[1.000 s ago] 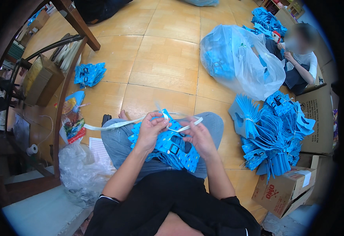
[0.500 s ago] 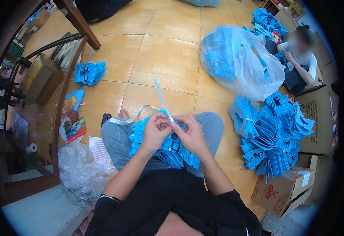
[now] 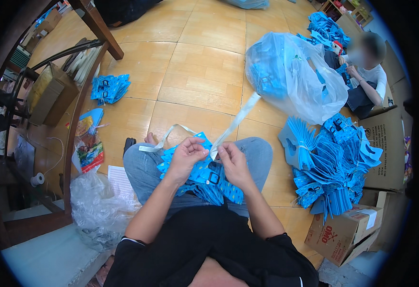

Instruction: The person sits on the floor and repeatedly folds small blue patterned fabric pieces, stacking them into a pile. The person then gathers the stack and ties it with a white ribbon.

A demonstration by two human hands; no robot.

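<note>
A bundle of blue printed fabric pieces with black buckles (image 3: 213, 178) lies in my lap between my hands. My right hand (image 3: 233, 163) pinches a pale ribbon (image 3: 237, 119), whose long free end slants up and to the right. Close beside it, my left hand (image 3: 186, 158) is closed, thumb against curled fingers; what it grips is hidden. Another stretch of pale ribbon (image 3: 163, 139) loops over my left knee and runs behind the left fingers. Whether both stretches are one ribbon, I cannot tell.
At right stand a heap of blue pieces (image 3: 331, 162), a filled plastic bag (image 3: 293, 76) and cardboard boxes (image 3: 341, 234). A co-worker (image 3: 372, 76) sits beyond. On the left are a small blue pile (image 3: 110, 89), crumpled clear plastic (image 3: 94, 205) and a wooden frame (image 3: 70, 153).
My right hand has moved slightly right, away from the left. The ribbon's free end has swung from nearly upright to a slant toward the upper right.
</note>
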